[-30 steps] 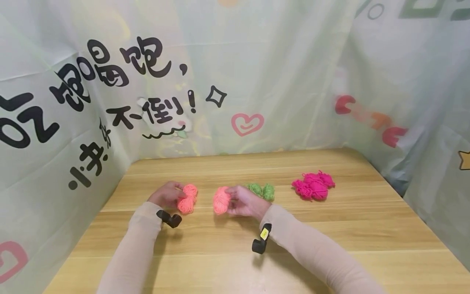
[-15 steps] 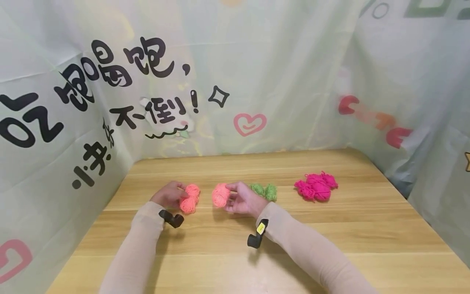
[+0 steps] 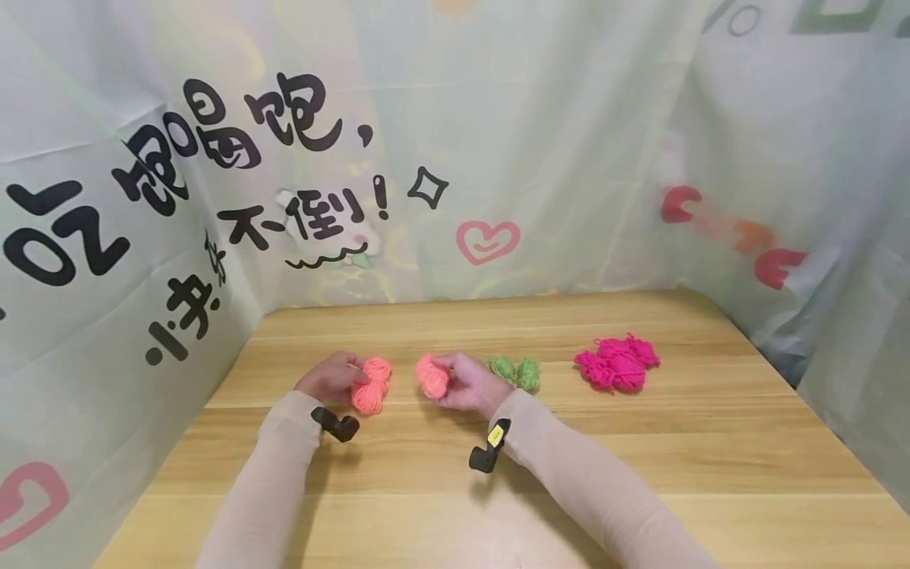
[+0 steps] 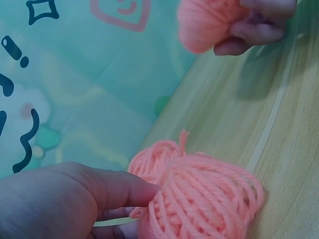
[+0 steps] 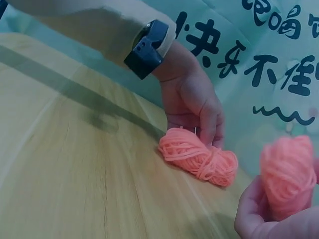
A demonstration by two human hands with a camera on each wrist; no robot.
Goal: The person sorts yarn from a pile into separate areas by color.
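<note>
Two coral-pink yarn skeins are at my hands. My left hand point(image 3: 329, 377) pinches one skein point(image 3: 371, 391) at its tied waist; that skein lies on the table. Seen from the left wrist, the thumb point(image 4: 132, 189) presses its near side and the other fingers go partly out of sight behind it. To the right, my right hand point(image 3: 471, 383) grips the other coral skein point(image 3: 431, 377), held just above the table and tilted. The right wrist view has this skein point(image 5: 287, 174) between thumb and fingers, a short gap from the first one.
A green yarn skein point(image 3: 528, 374) lies just behind the right hand, partly covered by it. Farther right is a heap of magenta yarn skeins point(image 3: 617, 365). The wooden table point(image 3: 398, 506) is bounded by a printed curtain point(image 3: 554, 158) at the back and sides.
My right hand has lifted its coral skein slightly and turned it from upright to tilted. The left hand keeps its hold on the other skein. The head view has shifted a little.
</note>
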